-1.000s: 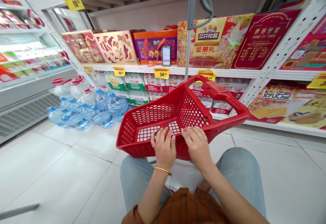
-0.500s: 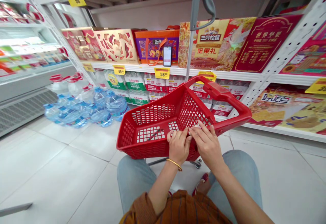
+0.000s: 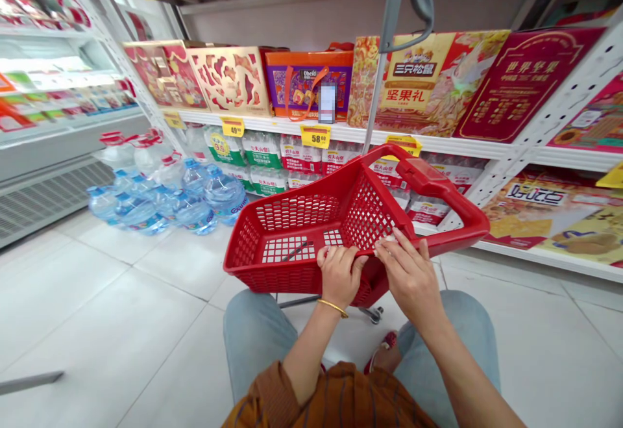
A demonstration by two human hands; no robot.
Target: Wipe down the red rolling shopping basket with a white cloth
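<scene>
A red plastic shopping basket (image 3: 292, 220) on wheels stands in front of my knees, with nothing in it, and its grey pull handle (image 3: 406, 6) rises on a pole. My left hand (image 3: 338, 275), a gold bangle on its wrist, is closed over the basket's near rim. Just to its right, my right hand (image 3: 411, 278) rests on the same rim with its fingers pressed to the edge near the red carrying handle (image 3: 440, 188).
White shelves ahead carry gift boxes (image 3: 228, 80) on top and shrink-wrapped water packs (image 3: 265, 155) below, with yellow price tags. Large water bottles (image 3: 165, 197) lie on the tiled floor at left, beside a chiller cabinet (image 3: 43, 188).
Both hands have slid right along the basket's near rim and lifted from inside it onto the edge. The view has shifted slightly right and up.
</scene>
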